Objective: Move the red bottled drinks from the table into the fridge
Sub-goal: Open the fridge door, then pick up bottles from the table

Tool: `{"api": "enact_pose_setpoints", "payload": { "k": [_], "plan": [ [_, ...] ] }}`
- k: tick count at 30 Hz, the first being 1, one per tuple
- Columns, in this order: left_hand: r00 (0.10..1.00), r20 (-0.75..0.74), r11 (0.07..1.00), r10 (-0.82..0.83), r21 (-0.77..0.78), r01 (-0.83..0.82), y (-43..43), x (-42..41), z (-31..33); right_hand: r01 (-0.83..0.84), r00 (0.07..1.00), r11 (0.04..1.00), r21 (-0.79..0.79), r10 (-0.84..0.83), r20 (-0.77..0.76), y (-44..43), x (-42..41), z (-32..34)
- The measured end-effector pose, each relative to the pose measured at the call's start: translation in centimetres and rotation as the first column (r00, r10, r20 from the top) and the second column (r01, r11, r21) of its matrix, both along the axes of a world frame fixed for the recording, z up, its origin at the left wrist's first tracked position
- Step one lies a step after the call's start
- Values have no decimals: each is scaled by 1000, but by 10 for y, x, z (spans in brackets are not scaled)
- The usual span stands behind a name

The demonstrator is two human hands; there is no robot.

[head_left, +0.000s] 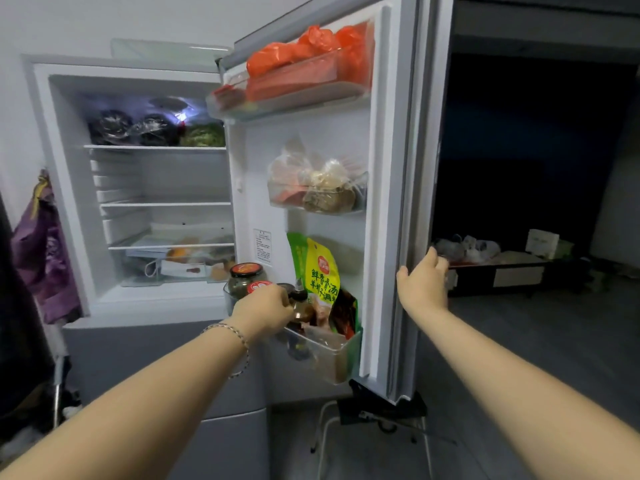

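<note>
Fingers (437,263) of the right hand (422,285) curl round the fridge door (408,133) edge.
Left hand (263,311) is in the bottom door bin (332,355), its grip hidden; a red-capped bottle (259,286) sits against its knuckles.

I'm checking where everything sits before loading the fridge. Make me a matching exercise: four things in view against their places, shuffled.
Things
1. orange bags
2. yellow-green packet
3. right hand
4. dark bundles

Places
A. top inner shelf
B. door edge
C. top door bin
D. bottom door bin

Pairs: 1-C, 2-D, 3-B, 4-A
</note>
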State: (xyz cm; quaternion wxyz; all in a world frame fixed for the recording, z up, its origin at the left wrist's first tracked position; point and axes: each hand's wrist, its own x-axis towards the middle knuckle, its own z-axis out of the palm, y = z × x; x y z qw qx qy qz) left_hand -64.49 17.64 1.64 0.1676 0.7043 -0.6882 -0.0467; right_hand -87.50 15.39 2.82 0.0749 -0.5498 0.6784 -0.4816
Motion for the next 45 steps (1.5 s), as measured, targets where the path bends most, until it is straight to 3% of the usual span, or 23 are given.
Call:
{"api": "enact_pose_setpoints", "payload": {
  "k": [2, 4, 7, 9, 11, 16, 20, 23, 25, 27, 30, 33, 36, 40, 45],
  "plan": [
    [1000, 1, 1000, 6, 12, -6, 9, 10, 6, -24, 992, 976, -218, -3, -126, 14, 19, -3],
    [1000, -16, 998, 25, 53, -25, 24, 30, 6, -258, 947, 937, -234, 197, -254, 31, 50, -4],
    [991, -52, 978, 121, 175, -111, 60, 86, -11, -577, 718, 803, 149, 586, -376, 58, 116, -11],
    [978, -42, 955, 203, 229, -188, 92, 127, -28, -644, 518, 653, 398, 755, -401, 75, 166, -18],
    [955, -15, 926, 296, 250, -283, 133, 170, -45, -667, 349, 516, 538, 854, -386, 94, 220, -28],
    [835, -20, 811, 550, 248, -529, 251, 254, -74, -652, -11, 316, 689, 905, -426, 159, 346, -63],
    [684, 30, 654, 729, 263, -709, 350, 293, -93, -650, -308, 140, 747, 850, -428, 231, 432, -92],
    [465, 106, 431, 879, 241, -870, 437, 308, -107, -648, -519, 5, 762, 730, -445, 308, 483, -106],
    [283, 77, 260, 956, 227, -939, 493, 300, -115, -650, -637, -72, 756, 595, -491, 359, 505, -116],
    [157, 8, 152, 988, 214, -965, 521, 293, -117, -674, -655, -108, 731, 546, -523, 381, 515, -122],
    [-164, -69, -139, 984, 271, -952, 608, 236, -133, -598, -795, -295, 745, 338, -504, 467, 509, -134],
    [-418, -93, -376, 903, 298, -878, 678, 166, -147, -482, -870, -422, 768, 129, -476, 546, 473, -141],
    [-590, -108, -537, 800, 310, -785, 720, 101, -153, -365, -901, -492, 790, -25, -432, 606, 439, -153],
    [-802, -95, -739, 590, 337, -583, 780, -16, -155, -184, -874, -587, 789, -269, -404, 701, 358, -162],
    [-929, -103, -866, 356, 338, -369, 836, -152, -159, -15, -788, -629, 777, -471, -396, 802, 242, -165]
  ]
}}
